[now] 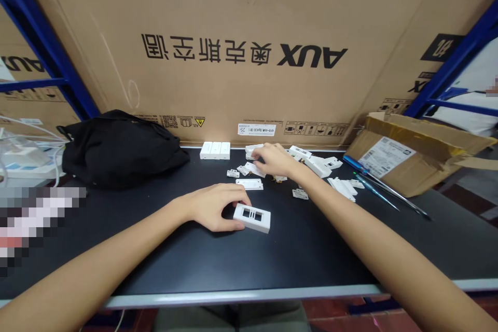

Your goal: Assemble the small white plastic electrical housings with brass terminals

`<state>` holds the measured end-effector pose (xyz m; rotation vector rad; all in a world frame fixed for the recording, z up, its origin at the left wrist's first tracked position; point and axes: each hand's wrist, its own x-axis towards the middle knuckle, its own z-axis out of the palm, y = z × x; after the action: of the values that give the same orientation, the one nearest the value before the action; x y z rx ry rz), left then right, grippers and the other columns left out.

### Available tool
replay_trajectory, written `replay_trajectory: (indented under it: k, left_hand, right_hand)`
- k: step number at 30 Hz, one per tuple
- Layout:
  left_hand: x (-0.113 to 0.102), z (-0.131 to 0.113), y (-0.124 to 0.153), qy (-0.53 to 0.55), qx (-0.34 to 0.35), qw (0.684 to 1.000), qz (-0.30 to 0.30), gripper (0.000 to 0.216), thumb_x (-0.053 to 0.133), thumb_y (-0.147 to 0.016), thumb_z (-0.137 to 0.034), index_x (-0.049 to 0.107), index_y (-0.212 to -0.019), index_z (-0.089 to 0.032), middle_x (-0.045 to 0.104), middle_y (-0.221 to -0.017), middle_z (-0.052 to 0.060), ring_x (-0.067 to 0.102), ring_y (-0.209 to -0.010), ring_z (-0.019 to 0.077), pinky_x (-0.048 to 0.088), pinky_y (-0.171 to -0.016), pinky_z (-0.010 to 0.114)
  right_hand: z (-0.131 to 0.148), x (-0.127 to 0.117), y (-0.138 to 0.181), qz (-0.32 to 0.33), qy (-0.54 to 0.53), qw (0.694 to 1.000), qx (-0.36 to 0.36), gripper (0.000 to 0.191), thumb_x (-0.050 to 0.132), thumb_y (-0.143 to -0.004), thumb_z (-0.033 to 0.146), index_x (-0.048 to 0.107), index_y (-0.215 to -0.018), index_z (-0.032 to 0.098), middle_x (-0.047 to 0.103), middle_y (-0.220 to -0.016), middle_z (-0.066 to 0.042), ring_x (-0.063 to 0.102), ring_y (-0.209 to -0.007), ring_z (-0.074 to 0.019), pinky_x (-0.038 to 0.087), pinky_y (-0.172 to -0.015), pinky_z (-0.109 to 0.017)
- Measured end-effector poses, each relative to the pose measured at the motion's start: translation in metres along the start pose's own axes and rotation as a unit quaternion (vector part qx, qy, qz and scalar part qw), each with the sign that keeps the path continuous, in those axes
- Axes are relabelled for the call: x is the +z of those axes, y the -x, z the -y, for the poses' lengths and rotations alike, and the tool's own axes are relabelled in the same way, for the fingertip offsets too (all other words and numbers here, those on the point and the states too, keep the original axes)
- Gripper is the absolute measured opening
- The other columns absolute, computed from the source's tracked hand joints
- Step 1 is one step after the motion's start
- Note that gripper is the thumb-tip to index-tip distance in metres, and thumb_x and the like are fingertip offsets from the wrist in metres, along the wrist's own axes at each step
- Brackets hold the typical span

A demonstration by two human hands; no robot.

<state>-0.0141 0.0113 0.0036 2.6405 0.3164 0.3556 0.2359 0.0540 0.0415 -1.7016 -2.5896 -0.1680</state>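
Left hand (216, 206) grips white faceplate (252, 218), frame center; right hand (274, 160) curled over small white parts (252, 151), upper center, grip undetermined.

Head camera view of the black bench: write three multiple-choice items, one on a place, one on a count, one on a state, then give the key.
1. Where does the black bag lie?
A. On the bench top, left of the white switch parts
B. On the floor
C. Hanging from the shelf frame

2. How many white blocks stand side by side at the bench's back edge?
A. Two
B. Three
C. Five

3. How does the white faceplate lie by the left hand?
A. Openings down, untouched
B. On edge, untouched
C. Openings up, fingers against it

1: A, the bag sits on the bench top at its left.
2: B, three blocks show in the row.
3: C, its rectangular openings face up, with fingers at its edge.
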Motion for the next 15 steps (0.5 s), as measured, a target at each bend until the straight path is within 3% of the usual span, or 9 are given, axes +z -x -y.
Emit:
replay_trajectory:
  k: [3,7,11,15]
  left_hand:
    - [-0.001,-0.001,0.000,-0.012,0.000,1.000,-0.002,0.035,0.076,-0.084,-0.039,0.065,-0.113,-0.022,0.067,-0.103,0.003,0.064,-0.088,0.0187,0.049,-0.080,0.028]
    - [-0.003,-0.004,0.000,-0.040,-0.007,0.999,0.010,0.038,0.076,-0.081,-0.038,0.064,-0.113,-0.023,0.068,-0.100,0.001,0.064,-0.083,0.0189,0.048,-0.079,0.030]
    - [-0.003,-0.005,-0.001,-0.045,-0.007,0.999,0.020,0.036,0.074,-0.078,-0.033,0.064,-0.111,-0.023,0.068,-0.099,0.000,0.065,-0.084,0.0198,0.048,-0.083,0.031]
    - [-0.003,-0.005,-0.002,-0.044,-0.007,0.999,0.026,0.037,0.074,-0.076,-0.032,0.063,-0.109,-0.022,0.068,-0.098,0.000,0.065,-0.085,0.0200,0.048,-0.084,0.031]
  right_hand:
    - [-0.024,-0.005,-0.009,0.002,0.041,0.996,0.081,0.034,0.061,-0.101,0.041,0.065,-0.125,0.017,0.067,-0.125,-0.010,0.064,-0.115,-0.0258,0.051,-0.101,-0.051]
    - [-0.056,-0.004,-0.016,0.063,0.081,0.984,0.149,0.033,0.065,-0.100,0.039,0.065,-0.124,0.017,0.067,-0.126,-0.010,0.066,-0.112,-0.0250,0.055,-0.097,-0.049]
    - [-0.069,0.001,-0.015,0.121,0.101,0.975,0.155,0.033,0.066,-0.099,0.038,0.065,-0.125,0.017,0.067,-0.126,-0.010,0.067,-0.111,-0.0248,0.057,-0.095,-0.048]
    - [-0.075,0.001,-0.014,0.131,0.099,0.976,0.142,0.032,0.066,-0.099,0.037,0.065,-0.125,0.017,0.066,-0.127,-0.010,0.066,-0.112,-0.0251,0.056,-0.096,-0.049]
